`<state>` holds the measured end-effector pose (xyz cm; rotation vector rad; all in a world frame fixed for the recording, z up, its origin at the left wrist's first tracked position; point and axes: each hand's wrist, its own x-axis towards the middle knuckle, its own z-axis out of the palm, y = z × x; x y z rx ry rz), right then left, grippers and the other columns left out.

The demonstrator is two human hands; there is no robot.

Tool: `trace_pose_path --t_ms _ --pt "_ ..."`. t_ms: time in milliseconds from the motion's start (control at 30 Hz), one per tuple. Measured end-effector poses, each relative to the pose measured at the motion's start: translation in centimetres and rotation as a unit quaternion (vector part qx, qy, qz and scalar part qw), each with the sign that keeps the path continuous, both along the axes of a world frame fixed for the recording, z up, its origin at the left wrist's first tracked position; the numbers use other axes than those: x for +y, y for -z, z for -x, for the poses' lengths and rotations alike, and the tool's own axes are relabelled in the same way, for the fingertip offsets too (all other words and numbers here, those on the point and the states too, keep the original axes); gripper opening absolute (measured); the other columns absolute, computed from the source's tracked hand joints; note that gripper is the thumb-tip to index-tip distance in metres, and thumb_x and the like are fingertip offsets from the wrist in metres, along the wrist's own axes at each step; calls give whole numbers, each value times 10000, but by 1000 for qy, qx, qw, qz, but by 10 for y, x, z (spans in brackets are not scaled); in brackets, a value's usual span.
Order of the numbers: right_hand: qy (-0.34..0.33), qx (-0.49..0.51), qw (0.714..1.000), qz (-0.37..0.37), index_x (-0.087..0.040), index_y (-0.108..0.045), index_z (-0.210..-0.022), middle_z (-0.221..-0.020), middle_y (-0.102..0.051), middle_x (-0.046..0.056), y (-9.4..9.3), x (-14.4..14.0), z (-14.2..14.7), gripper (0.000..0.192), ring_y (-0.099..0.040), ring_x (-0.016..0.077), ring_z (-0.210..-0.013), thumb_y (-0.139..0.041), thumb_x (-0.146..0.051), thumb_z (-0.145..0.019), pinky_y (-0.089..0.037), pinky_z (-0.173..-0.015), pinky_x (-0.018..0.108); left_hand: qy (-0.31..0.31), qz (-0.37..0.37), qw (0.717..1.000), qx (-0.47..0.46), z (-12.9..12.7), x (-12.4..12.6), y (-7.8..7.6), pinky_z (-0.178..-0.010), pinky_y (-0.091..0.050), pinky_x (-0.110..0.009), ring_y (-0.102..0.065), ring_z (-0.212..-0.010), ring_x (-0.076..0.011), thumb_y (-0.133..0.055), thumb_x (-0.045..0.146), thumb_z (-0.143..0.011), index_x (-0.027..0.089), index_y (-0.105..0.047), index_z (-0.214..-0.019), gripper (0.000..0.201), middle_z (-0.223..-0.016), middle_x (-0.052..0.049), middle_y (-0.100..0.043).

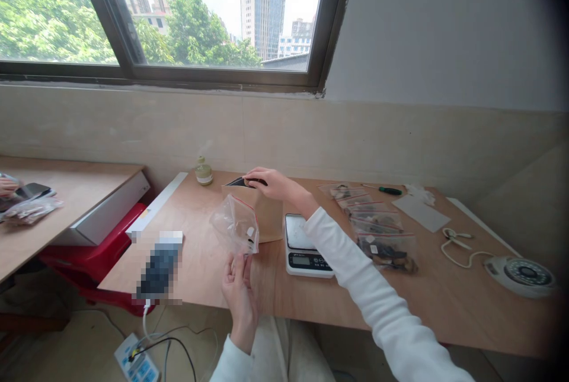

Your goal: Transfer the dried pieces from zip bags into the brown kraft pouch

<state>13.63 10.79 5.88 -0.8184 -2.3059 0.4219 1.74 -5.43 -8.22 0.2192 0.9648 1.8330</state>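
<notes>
My left hand (240,287) pinches the lower corner of a clear zip bag (235,225) with a red seal strip. The bag is held up above the table, and a small white label with dark marks shows near its right edge. My right hand (269,183) reaches over the top of a brown kraft paper bag (270,216) standing upright behind the zip bag. Its fingers are closed at the paper bag's mouth, where something dark shows; what they grip, I cannot make out. A white digital scale (309,263) lies under my right forearm.
Several filled zip bags (384,246) overlap right of the scale. Behind them lie a green-handled screwdriver (390,191) and white paper (422,213). A round white fan (522,275) with a cord is far right. A phone (157,269) and small jar (204,172) sit left. Another person's hand (8,185) shows at the neighbouring table.
</notes>
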Motion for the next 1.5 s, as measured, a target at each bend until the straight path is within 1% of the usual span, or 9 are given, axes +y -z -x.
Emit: trace_pose_path --t_ms 267,367,567,733,900,1067,1167,1333,1500 --pt "85 -51 992 -73 -180 -521 -1301 -1313 -542 109 -6 -35 -4 367 -483 230 -1224 -446 -209 -942 -378 -1033 393 -14 -8 1000 -17 -2 2 0 -919 -495 -241 -665 -945 -121 -653 111 -792 143 -610 -1049 263 -1065 -71 -694" --pt "94 7 994 -47 -156 -601 -1154 -1189 -585 113 -12 -55 -5 286 -554 200 -1092 -426 -166 -928 -426 -951 345 -9 -15 1000 -10 0 2 0 -907 -495 -236 -670 -915 -118 -677 140 -782 152 -604 -1062 290 -1042 -63 -699" --pt "-90 -59 985 135 -172 -652 -896 -827 -665 7 -8 -89 -3 206 -580 102 -701 -463 -100 -858 -406 -613 196 -3 -19 1000 6 1 1 0 -930 -471 -249 -664 -936 -123 -711 182 -762 185 -579 -1138 399 -1076 -52 -692" --pt "-13 -177 976 130 -186 -660 -933 -767 -654 7 11 -96 8 131 -535 114 -634 -599 -209 -820 -276 -507 214 -1 -33 999 38 2 2 0 -986 -429 -283 -634 -1036 -154 -726 241 -748 182 -590 -1128 407 -1100 -60 -682" --pt "-7 -194 972 134 -216 -696 -896 -800 -660 7 21 -97 15 136 -560 128 -669 -657 -314 -811 -304 -541 223 9 -52 996 72 4 2 1 -1024 -401 -320 -585 -1136 -194 -734 236 -733 182 -601 -1134 426 -1175 -79 -652" --pt "-31 -174 979 99 -169 -698 -851 -812 -633 28 16 -86 7 94 -545 126 -694 -622 -224 -846 -338 -566 228 -16 -20 999 48 7 5 4 -1038 -391 -309 -602 -1105 -167 -711 235 -764 184 -619 -1119 370 -1150 -72 -667" --pt "-61 -62 990 109 -187 -703 -885 -843 -605 17 -2 -68 -3 177 -537 113 -722 -619 -341 -859 -396 -634 219 -39 -9 999 34 13 7 9 -1016 -413 -285 -630 -1033 -138 -702 195 -767 191 -633 -1104 344 -1119 -55 -681" --pt "127 131 983 -15 -217 -698 -921 -940 -557 27 -20 -20 -6 225 -532 136 -843 -583 -405 -874 -428 -768 253 -52 -7 998 26 17 7 11 -968 -449 -244 -645 -985 -115 -671 136 -785 178 -639 -1107 327 -1089 -59 -693" --pt "219 66 969 -93 -209 -704 -878 -970 -552 53 -1 11 3 191 -510 191 -986 -588 -360 -877 -374 -920 330 -45 -1 999 19 15 4 9 -990 -435 -242 -642 -1000 -107 -650 112 -798 185 -626 -1128 338 -1113 -55 -685"
